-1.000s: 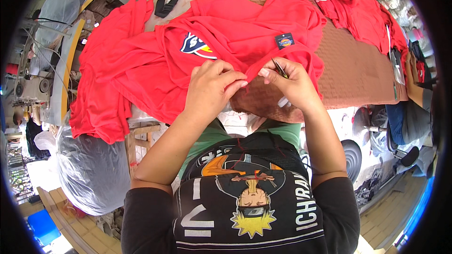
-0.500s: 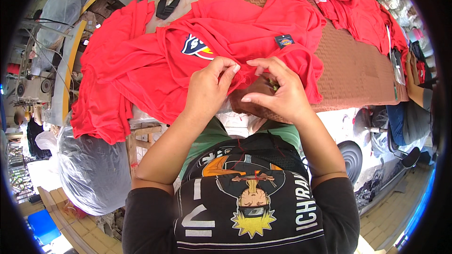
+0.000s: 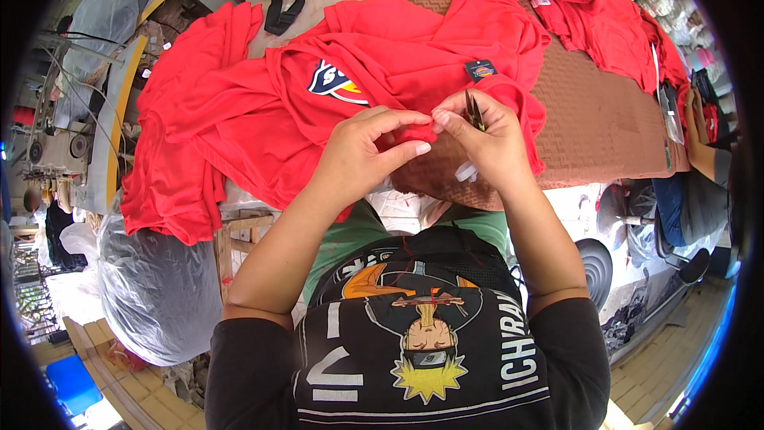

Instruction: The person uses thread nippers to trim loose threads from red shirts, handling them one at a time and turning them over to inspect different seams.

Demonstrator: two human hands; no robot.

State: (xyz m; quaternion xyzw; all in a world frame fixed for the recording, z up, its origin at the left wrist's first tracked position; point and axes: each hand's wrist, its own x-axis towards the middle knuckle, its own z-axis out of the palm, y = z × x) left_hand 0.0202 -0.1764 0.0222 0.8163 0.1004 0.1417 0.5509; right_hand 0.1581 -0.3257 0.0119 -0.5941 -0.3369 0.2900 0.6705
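Observation:
A red garment (image 3: 390,40) lies spread and rumpled in front of me, with a dark blue, white and yellow printed emblem (image 3: 338,84) and a small dark label (image 3: 479,71). My left hand (image 3: 358,151) is closed on a bunched edge of it, thumb and forefinger pinching the cloth. Held in my right hand (image 3: 497,139) are thread snips (image 3: 475,111), their dark pointed blades sticking up between the fingers. A white ring-like part (image 3: 466,171) shows below that palm. My right thumb and forefinger pinch together at the cloth edge; whether they hold thread cannot be made out.
A brown textured mat (image 3: 601,111) covers the table's right side, with more red garments (image 3: 589,28) at its far end. Sewing machinery (image 3: 64,147) stands at the left, near a large plastic-wrapped bundle (image 3: 159,295). A black strap (image 3: 282,12) lies at the back.
My right hand has turned and its fingers have closed in to meet the left at the cloth edge. The snips' blades now point up in view. My left hand has shifted slightly, bunching the cloth.

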